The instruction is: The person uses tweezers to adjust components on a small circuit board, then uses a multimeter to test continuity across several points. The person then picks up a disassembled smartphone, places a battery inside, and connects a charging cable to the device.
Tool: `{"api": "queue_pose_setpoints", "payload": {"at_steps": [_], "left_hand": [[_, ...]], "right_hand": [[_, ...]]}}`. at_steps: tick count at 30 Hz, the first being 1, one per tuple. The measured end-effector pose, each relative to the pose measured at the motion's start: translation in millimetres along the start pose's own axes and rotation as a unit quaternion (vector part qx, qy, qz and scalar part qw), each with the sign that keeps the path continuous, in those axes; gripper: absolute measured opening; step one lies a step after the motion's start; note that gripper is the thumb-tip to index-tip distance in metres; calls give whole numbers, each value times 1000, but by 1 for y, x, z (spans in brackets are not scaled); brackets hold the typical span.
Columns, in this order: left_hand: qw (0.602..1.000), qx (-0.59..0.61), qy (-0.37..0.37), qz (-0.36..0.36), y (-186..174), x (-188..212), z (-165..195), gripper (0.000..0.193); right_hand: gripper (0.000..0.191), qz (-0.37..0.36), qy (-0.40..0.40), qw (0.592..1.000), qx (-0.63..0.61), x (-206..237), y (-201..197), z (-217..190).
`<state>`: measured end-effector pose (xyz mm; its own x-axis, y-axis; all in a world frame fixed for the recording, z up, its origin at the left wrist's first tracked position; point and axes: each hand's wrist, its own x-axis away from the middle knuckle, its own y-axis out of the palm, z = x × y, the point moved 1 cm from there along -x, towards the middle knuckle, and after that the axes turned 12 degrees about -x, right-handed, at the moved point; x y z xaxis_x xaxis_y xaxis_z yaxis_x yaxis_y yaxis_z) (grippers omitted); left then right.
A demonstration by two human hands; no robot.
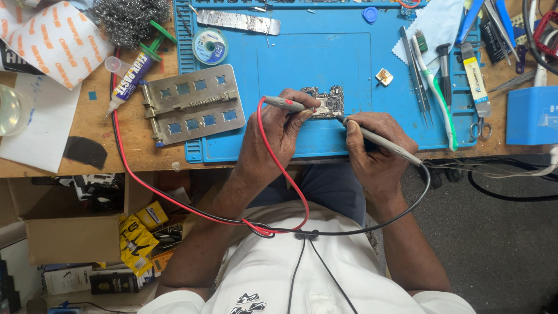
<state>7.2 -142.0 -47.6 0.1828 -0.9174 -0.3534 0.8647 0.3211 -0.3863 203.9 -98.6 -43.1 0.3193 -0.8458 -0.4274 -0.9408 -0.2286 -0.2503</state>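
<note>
A small circuit board (329, 100) lies on the blue work mat (302, 58). My left hand (273, 136) grips a grey test probe with a red lead (286, 104), its tip resting on the board's left side. My right hand (375, 148) grips a grey test probe with a black lead (378, 141), its tip touching the board's lower right corner. The red lead (285, 174) and the black lead (407, 209) loop down over my lap.
A metal fixture plate (192, 103), a solder wire spool (210, 46) and a metal strip (238, 22) lie left of the board. Tweezers, a toothbrush (433, 81) and scissors lie at right. A syringe of paste (131, 81) and steel wool (128, 20) sit at far left; boxes are under the bench.
</note>
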Motion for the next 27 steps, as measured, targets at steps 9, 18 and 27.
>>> {"api": "queue_pose_setpoints", "payload": {"at_steps": [9, 18, 27], "left_hand": [[1000, 4, 1, -2, 1, 0, -1, 10], [1000, 1, 1, -3, 1, 0, -2, 9], [1000, 17, -5, 0, 1, 0, 0, 11]], "right_hand": [[5, -5, 5, 1000, -6, 0, -3, 0], [5, -6, 2, 1000, 0, -1, -2, -1], [5, -4, 8, 1000, 5, -2, -2, -3]]}}
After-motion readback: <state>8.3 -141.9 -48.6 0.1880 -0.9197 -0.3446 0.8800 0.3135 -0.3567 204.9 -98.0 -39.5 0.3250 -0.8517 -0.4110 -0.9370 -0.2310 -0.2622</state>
